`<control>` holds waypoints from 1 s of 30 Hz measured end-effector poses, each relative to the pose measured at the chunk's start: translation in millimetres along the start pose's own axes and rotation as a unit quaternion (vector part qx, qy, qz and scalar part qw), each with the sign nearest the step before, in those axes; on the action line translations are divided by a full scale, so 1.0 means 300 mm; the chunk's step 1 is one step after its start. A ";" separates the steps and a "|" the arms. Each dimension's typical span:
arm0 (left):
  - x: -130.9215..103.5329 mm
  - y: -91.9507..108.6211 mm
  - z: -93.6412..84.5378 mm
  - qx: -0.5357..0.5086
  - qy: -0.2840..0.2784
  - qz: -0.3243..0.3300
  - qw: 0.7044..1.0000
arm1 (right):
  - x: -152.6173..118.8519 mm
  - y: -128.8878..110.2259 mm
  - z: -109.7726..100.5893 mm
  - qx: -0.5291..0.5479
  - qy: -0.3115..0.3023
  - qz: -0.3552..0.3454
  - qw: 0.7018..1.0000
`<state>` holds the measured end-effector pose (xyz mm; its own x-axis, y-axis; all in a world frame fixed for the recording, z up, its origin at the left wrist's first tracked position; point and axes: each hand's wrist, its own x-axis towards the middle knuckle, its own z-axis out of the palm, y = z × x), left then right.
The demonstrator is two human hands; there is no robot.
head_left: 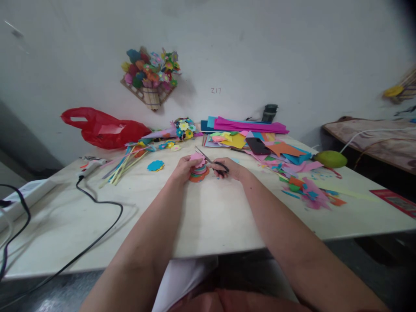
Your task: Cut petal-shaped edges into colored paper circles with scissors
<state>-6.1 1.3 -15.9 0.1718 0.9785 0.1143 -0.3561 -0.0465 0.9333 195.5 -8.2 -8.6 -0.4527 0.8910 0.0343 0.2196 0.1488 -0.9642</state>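
Fingers of the left hand (pixel 185 167) are pinched on a pink cutout (pixel 196 159), and the ones on the right hand (pixel 232 168) are wrapped round the scissors (pixel 222 164), blades right up by the pink. All of this is going on around the middle of the bench (pixel 214 221), well in from the near edge. Under the pink there's a fanned bunch of rounds (pixel 199 177), orange lowest, held in the same hand.

As for progress, looks like partway, tbh. The blue piece (pixel 155 165) lying over toward the left edge already has a wavy rim, with a bit of yellow peeking out under it, so I'd call that pair done. The pink one shows some scallops too, but can't tell if it's wavy all the way round. The rounds are too blurry to say whether they're trimmed, so they may be what's left.

Scraps (pixel 310 193) are strewn toward the right edge, so plenty's been cut, I reckon. Big sheets (pixel 250 125) sit along the far edge, with a made-up bouquet (pixel 185 128) just left of them.
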 end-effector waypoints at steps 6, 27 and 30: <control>-0.001 0.000 0.001 0.001 0.002 0.006 1.000 | -0.004 -0.011 0.005 -0.004 0.000 0.007 1.000; 0.001 -0.002 -0.004 -0.007 0.000 0.005 1.000 | 0.011 0.013 0.001 -0.012 0.001 0.009 1.000; 0.002 -0.004 -0.003 -0.013 0.001 0.002 1.000 | 0.012 0.015 0.001 -0.010 -0.001 0.014 1.000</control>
<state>-6.2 2.1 -17.3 0.1676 0.9788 0.1179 -0.3815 -0.0459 0.9232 194.6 -4.5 -12.9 -0.4484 0.8938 0.0064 0.2497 0.1321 -0.9593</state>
